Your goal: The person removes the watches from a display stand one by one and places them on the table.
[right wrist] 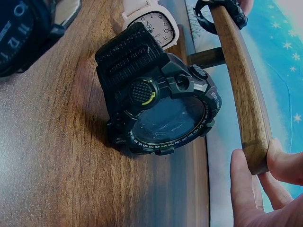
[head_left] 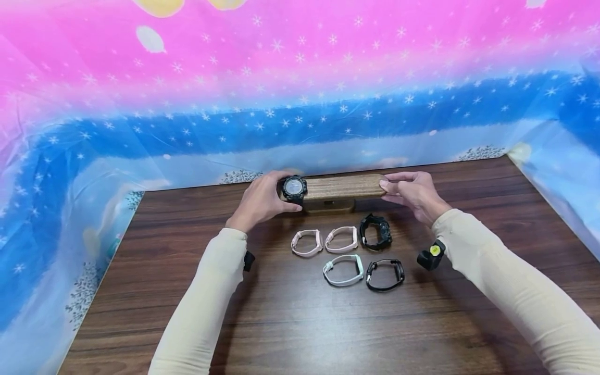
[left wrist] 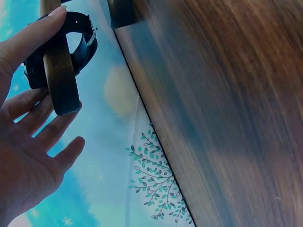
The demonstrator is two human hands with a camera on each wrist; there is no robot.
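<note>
A wooden watch stand has a long horizontal bar point(head_left: 344, 186) over a short base point(head_left: 330, 207) near the table's back edge. Looped around the bar's left end is a black round-faced wristwatch point(head_left: 294, 186). My left hand point(head_left: 263, 199) holds this watch, thumb at the front and fingers behind; in the left wrist view its strap point(left wrist: 85, 56) hangs in a loop below the bar. At the other end, my right hand point(head_left: 414, 192) pinches the bar tip between thumb and fingers, as the right wrist view shows on the wooden bar point(right wrist: 244, 94).
In front of the stand lie two pink watches point(head_left: 319, 241), a chunky black watch point(head_left: 384, 232), a white watch point(head_left: 359, 265) and a slim black watch point(head_left: 399, 271). The dark wooden table point(head_left: 290, 323) meets a patterned pink and blue cloth point(head_left: 300, 120) behind.
</note>
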